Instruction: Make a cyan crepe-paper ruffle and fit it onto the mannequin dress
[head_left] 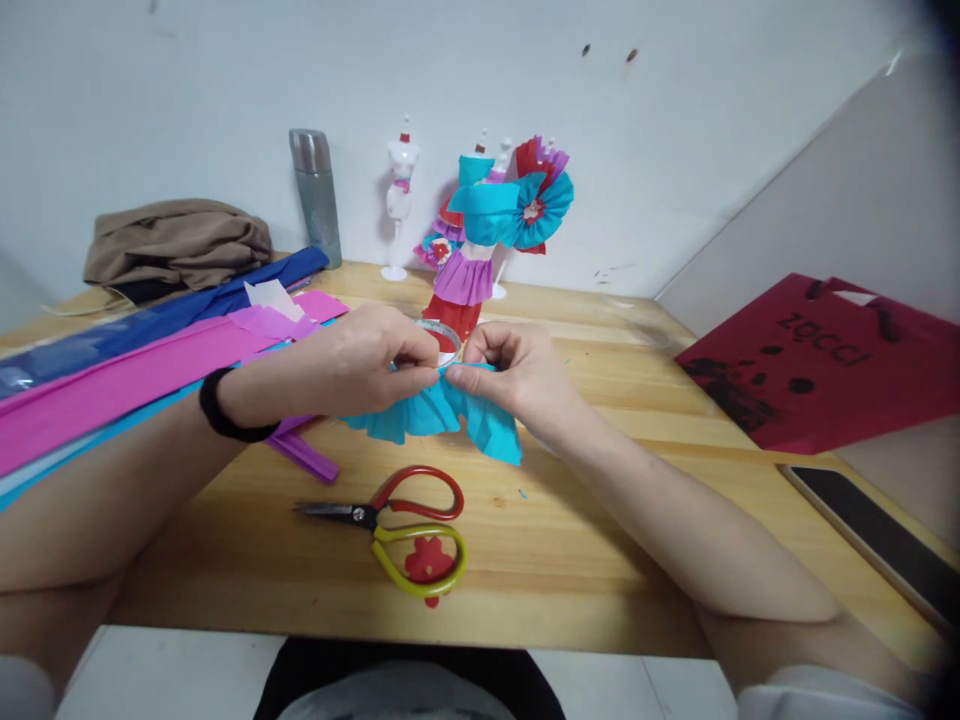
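Both my hands pinch the upper edge of a gathered strip of turquoise crepe paper (427, 410) above the table. Its ruffled lower edge hangs free. My left hand (367, 360), with a black band at the wrist, is closed on the strip from the left. My right hand (514, 375) pinches it a little to the right, fingers curled. Just behind my fingertips is a roll of tape (450, 338), partly hidden. Nearer me lie scissors (367, 515) with one red and one yellow handle, blades pointing left. A red paper flower (429, 560) shows through the yellow loop.
Small mannequins (402, 185) stand by the wall, some dressed in ruffled crepe paper (465, 275). Folded pink paper (150, 370), a bottle (315, 195) and brown cloth (180, 240) are at left. A red bag (817, 370) and a phone (877, 540) are at right.
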